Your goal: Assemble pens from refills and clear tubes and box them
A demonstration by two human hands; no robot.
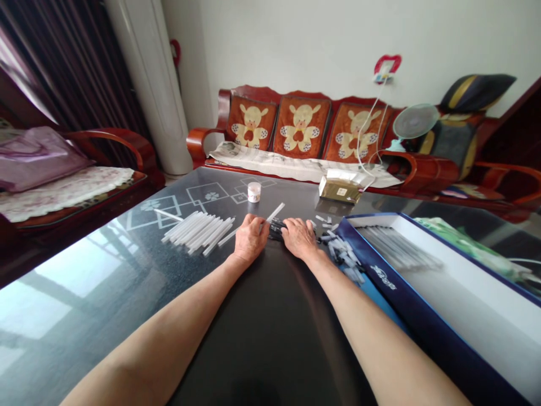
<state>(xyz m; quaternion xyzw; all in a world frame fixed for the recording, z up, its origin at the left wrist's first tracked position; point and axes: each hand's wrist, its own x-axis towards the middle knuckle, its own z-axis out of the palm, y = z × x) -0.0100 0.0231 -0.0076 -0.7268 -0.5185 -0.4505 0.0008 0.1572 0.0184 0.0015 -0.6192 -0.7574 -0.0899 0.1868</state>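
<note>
Head view: the left hand (251, 238) and right hand (299, 238) curl together over a dark bundle (276, 229) and a white tube (274, 213) (the fingers hide any actual grasp), and a stray wrist could scatter the loose tubes (196, 231) at left across the glass tabletop (105, 293).

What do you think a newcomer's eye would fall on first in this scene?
The person's left hand and right hand meet over a black object on the glossy table. A bundle of white rods lies to their left, an open blue-rimmed box to their right. Behind the table stands a red wooden sofa with bear-patterned cushions.
</note>
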